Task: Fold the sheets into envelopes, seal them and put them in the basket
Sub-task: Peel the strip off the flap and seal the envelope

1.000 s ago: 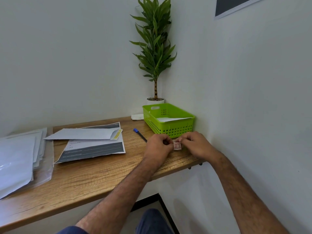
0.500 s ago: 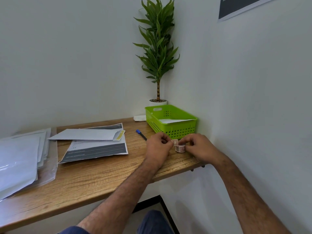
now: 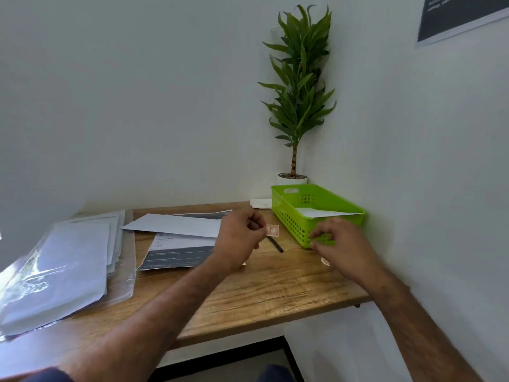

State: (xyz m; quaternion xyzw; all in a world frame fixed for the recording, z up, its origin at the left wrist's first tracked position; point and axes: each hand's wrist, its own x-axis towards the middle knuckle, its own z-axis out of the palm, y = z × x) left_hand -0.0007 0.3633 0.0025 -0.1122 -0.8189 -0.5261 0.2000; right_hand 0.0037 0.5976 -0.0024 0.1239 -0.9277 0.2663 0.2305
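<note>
A person works at a wooden tabletop (image 3: 261,288) set into a white corner. The left hand (image 3: 239,241) pinches a small pinkish sticker (image 3: 272,230) between thumb and fingertip, holding it in the air just left of a green basket (image 3: 286,216). The right hand (image 3: 341,244) hovers in front of the basket, fingers loosely curled, with nothing visibly held. A small roll (image 3: 325,261) peeks out beneath it; whether they touch cannot be told. A white envelope (image 3: 176,224) lies flat to the left, partly over a printed sheet (image 3: 176,255). A second envelope (image 3: 327,212) lies inside the basket. A pen (image 3: 275,244) lies between the hands.

The step appears to be sealing the flat envelope. Done well, the sticker likely travels held by one edge so it cannot curl onto itself, the free hand flattens the flap, and the sticker is pressed across the flap's edge.
</note>
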